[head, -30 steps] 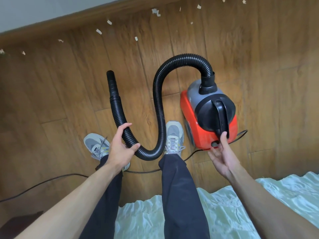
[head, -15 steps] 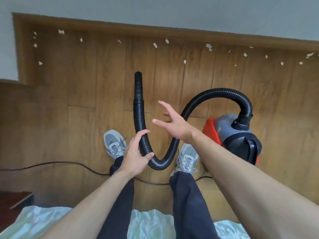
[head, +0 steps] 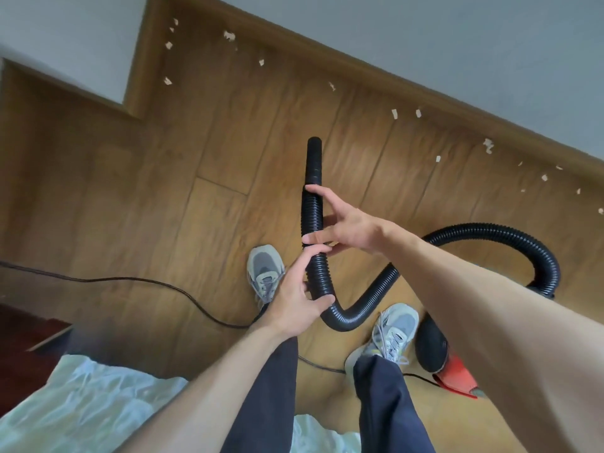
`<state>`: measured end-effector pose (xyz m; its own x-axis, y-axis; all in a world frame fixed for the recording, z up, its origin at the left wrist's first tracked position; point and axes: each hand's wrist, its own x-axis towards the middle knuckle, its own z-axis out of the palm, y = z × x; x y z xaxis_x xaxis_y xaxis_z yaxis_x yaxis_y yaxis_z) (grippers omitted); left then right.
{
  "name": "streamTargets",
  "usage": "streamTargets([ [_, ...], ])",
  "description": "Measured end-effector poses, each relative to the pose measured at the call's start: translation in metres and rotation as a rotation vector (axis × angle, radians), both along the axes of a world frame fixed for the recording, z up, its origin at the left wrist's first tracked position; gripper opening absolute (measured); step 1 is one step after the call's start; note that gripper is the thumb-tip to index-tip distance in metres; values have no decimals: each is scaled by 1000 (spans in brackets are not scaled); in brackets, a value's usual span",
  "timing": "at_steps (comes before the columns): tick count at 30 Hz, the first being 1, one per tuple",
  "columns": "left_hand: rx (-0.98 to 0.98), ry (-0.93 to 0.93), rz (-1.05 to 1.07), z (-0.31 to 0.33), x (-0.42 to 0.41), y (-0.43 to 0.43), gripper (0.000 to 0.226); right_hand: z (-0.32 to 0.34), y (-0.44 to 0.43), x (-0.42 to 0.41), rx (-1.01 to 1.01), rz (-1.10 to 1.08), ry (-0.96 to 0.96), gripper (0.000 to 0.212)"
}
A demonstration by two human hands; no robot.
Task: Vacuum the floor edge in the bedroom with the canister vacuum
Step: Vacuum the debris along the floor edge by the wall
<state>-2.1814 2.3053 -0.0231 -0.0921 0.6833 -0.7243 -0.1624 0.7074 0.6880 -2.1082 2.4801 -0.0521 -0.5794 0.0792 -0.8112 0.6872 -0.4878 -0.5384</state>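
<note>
Left hand (head: pixel 299 300): curled round the hose (head: pixel 312 217), just above its bend.
Right hand (head: pixel 348 227): fingers spread and nearly straight, forefinger and thumb laid across the hose higher up.
Nozzle (head: pixel 314 158): points toward the wall.
Vacuum (head: pixel 431 348): on the floor beside the right shoe (head: pixel 394 331), mostly hidden behind the forearm.
Paper scraps (head: pixel 229 35): scattered along the skirting board.

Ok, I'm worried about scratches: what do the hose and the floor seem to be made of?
Hose: probably flexible plastic, black, ribbed, matte with faint sheen; it bends in a tight U. Floor: brown planks with grain and seams, satin sheen; solid wood or laminate, the look leaves that open.
</note>
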Motion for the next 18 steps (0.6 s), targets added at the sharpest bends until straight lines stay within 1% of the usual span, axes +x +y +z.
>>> streamTargets([
  [3,6,-6,51,1,-22,1,77,-4,5,-29,-40,38,-30,94],
  [8,22,61,177,-5,-55,7,81,-16,10,-78,3,-110,-60,91],
  [10,34,79,213,-8,-67,9,83,-19,12,-96,20,-130,-51,92],
  [14,39,63,221,-13,-85,7,87,-19,19,-127,31,-85,-32,91],
  [18,36,58,248,-9,-97,16,82,-16,30,-154,81,-25,-48,90],
])
